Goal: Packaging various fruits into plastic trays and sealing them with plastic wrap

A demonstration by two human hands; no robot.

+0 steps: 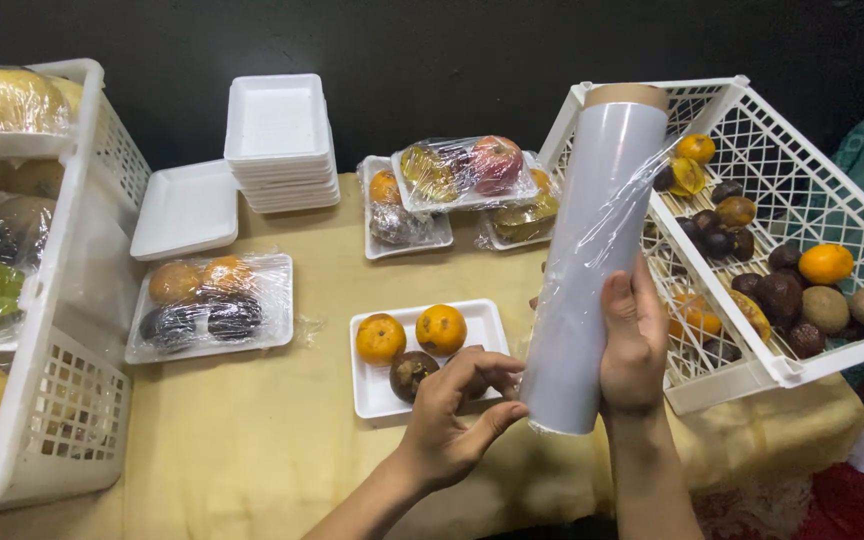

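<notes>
Cling-film roll upright, tilted, clasped near its lower end by right hand; left hand beside that grip, fingertips pinching at film edge. Just left: foam tray of oranges, unwrapped, on worktop.

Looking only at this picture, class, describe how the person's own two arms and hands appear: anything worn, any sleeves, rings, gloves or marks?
Both arms are bare as far as the frame shows; no sleeve is in view. The left hand and the right hand wear no gloves. No ring, watch, bracelet or marking shows on either. The fingernails look short and unpainted. The arms enter from the bottom edge, so anything worn higher up is out of view.
</notes>
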